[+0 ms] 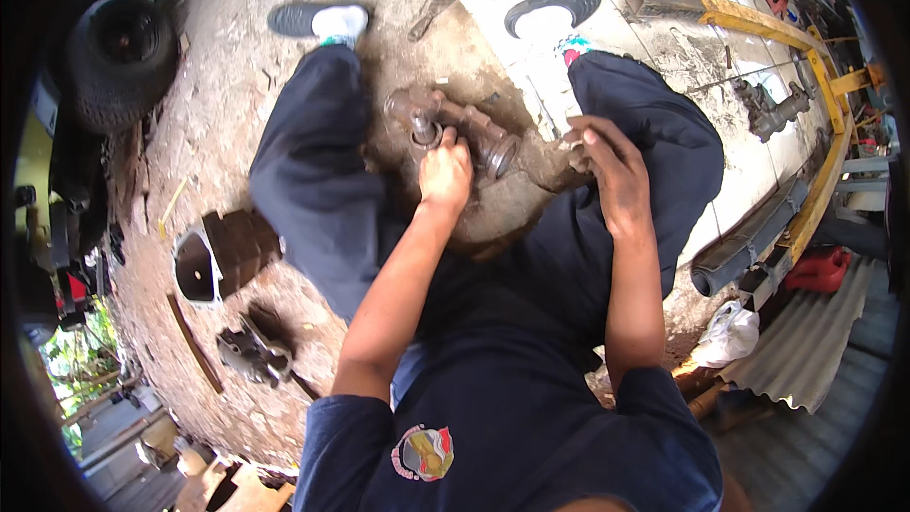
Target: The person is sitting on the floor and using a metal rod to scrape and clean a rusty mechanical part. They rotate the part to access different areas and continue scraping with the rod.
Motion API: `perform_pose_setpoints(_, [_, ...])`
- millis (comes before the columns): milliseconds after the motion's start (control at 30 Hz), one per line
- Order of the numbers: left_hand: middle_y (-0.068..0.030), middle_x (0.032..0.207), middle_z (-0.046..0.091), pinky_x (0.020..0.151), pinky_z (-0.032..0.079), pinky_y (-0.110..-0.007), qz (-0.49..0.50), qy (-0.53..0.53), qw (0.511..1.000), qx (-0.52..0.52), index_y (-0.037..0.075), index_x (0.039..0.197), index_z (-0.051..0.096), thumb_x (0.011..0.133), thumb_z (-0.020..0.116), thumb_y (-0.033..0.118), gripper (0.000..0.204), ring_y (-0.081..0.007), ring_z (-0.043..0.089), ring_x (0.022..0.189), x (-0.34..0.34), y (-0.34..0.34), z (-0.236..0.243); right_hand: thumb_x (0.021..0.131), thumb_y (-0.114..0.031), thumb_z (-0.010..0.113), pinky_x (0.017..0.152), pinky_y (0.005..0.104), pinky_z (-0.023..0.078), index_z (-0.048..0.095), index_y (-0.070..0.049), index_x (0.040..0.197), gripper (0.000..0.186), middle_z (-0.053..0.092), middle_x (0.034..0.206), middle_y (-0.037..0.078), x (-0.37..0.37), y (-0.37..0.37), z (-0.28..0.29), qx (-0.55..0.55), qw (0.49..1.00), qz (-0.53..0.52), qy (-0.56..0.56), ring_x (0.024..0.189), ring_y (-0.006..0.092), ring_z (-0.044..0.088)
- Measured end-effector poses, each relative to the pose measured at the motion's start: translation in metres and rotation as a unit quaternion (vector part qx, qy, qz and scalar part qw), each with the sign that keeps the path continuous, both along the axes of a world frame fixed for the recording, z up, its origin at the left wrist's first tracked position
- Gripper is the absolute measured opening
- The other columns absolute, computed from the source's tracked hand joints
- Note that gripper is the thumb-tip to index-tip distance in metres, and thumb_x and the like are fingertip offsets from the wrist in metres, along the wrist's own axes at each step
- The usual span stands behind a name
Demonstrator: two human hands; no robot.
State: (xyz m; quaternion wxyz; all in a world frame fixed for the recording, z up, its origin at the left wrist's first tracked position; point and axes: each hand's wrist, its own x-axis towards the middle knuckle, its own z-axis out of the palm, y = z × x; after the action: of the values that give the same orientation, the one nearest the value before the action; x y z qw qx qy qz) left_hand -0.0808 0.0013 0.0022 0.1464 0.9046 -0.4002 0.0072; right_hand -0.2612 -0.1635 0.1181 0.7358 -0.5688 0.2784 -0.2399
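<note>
A brown, greasy metal housing [479, 128] with a round upright shaft [424, 131] lies on the ground between my legs. My left hand [445, 171] is closed, its fingers curled against the housing right beside the shaft. Whatever lies under those fingertips is hidden. To the right, apart from the housing, my right hand [616, 175] is raised near my right knee. Its darkened fingers are bent together around a small greyish thing [577, 157] that I cannot make out.
Left of my leg lie an open metal casing [196, 265], a dark metal part [254, 353] and a flat strip [194, 343]. A tyre [123, 62] stands farther left. On the right are a yellow metal frame [758, 21], another metal assembly [773, 109] and a red can [818, 269].
</note>
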Motion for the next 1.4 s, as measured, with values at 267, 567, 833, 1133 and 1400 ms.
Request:
perform_pose_setpoints(267, [-0.0143,0.118,0.069,0.077,0.063,-0.047,-0.126,0.032,0.990,0.059,0.006,0.114,0.074,0.084,0.064,-0.001,0.032,-0.0383,0.075,0.085,-0.017,0.021,0.000,0.102,-0.019,0.067,0.087,0.0269,0.049,0.071,0.001,0.119,0.026,0.072,0.104,0.006,0.011,0.001,0.008,-0.020,0.998,0.022,0.047,0.096,0.0101,0.063])
perform_pose_setpoints(567, [-0.0141,0.110,0.068,0.065,0.062,-0.047,-0.151,0.040,0.987,-0.043,-0.001,0.111,0.071,0.089,0.063,0.001,0.024,-0.0346,0.074,0.071,-0.021,0.023,-0.003,0.096,-0.017,0.072,0.080,0.0310,0.052,0.072,-0.006,0.117,0.024,0.073,0.097,0.010,0.024,0.002,-0.006,-0.144,0.972,0.091,0.162,0.085,0.0182,0.066])
perform_pose_setpoints(833, [-0.0132,0.103,0.070,0.063,0.061,-0.044,-0.133,0.055,0.989,-0.037,0.005,0.109,0.075,0.088,0.063,0.000,0.025,-0.0361,0.072,0.070,-0.026,0.014,0.006,0.096,-0.016,0.072,0.082,0.0311,0.053,0.072,-0.004,0.118,0.026,0.074,0.100,0.010,0.036,-0.001,-0.004,-0.105,0.972,0.108,0.181,0.086,0.0178,0.068])
perform_pose_setpoints(1133, [-0.0092,0.095,0.075,0.078,0.060,-0.036,-0.035,0.235,0.946,-0.221,0.004,0.104,0.079,0.087,0.078,0.003,0.017,-0.0261,0.073,0.079,-0.010,0.023,0.044,0.101,-0.013,0.069,0.084,0.0265,0.051,0.067,-0.002,0.128,0.029,0.072,0.108,0.008,0.020,0.015,-0.001,-0.101,0.980,0.051,0.164,0.094,0.0120,0.064])
perform_pose_setpoints(1400, [-0.0077,0.102,0.077,0.082,0.055,-0.027,0.242,0.707,0.474,-0.466,-0.003,0.108,0.077,0.097,0.075,0.010,0.017,-0.0108,0.068,0.088,-0.064,0.041,0.027,0.101,-0.012,0.070,0.077,0.0235,0.053,0.068,-0.003,0.129,0.030,0.070,0.102,0.004,0.043,0.095,-0.059,-0.014,0.992,0.050,0.117,0.087,0.0103,0.066])
